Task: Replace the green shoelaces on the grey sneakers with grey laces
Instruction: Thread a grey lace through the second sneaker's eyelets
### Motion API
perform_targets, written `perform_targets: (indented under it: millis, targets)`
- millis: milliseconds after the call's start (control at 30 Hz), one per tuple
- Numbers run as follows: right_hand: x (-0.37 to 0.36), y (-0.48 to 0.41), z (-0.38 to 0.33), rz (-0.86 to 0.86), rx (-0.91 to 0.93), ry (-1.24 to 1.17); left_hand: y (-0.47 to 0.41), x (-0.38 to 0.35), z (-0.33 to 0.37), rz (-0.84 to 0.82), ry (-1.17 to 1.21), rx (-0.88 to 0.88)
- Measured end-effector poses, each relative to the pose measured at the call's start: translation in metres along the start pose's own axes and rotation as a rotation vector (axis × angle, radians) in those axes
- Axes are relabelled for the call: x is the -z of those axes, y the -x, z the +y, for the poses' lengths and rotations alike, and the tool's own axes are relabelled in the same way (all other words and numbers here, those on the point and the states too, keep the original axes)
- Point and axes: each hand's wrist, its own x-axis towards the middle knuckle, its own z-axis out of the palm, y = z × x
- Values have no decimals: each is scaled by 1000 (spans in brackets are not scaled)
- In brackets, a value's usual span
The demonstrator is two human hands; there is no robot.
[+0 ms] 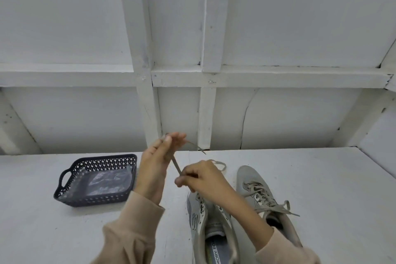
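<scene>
Two grey sneakers stand on the white table. The right sneaker (270, 201) is laced with a grey lace, its ends loose. The left sneaker (212, 231) lies under my right forearm, its eyelets showing. A grey lace (177, 166) runs taut between my hands above this shoe. My left hand (158, 161) is raised and pinches one part of the lace, whose free end curls off to the right. My right hand (199, 176) grips the lace lower down, with a loop showing behind its knuckles. No green lace is in view.
A dark perforated plastic basket (64, 178) with handles sits on the table at the left, holding a clear plastic bag (105, 182). A white panelled wall (278, 113) rises right behind the table.
</scene>
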Motion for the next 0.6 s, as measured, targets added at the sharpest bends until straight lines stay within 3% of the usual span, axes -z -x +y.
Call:
perform_targets:
  millis: [133,400,600]
  targets:
    - [-7,8,28,-152,-82,288,-17,7,29,-7,40,-71]
    - [-22,9,44,-220,-144,388,-36,2,46,-73,-126,-160]
    - [31,2,12,-250,-210,-105,-24,6,7,-156,-375,-160]
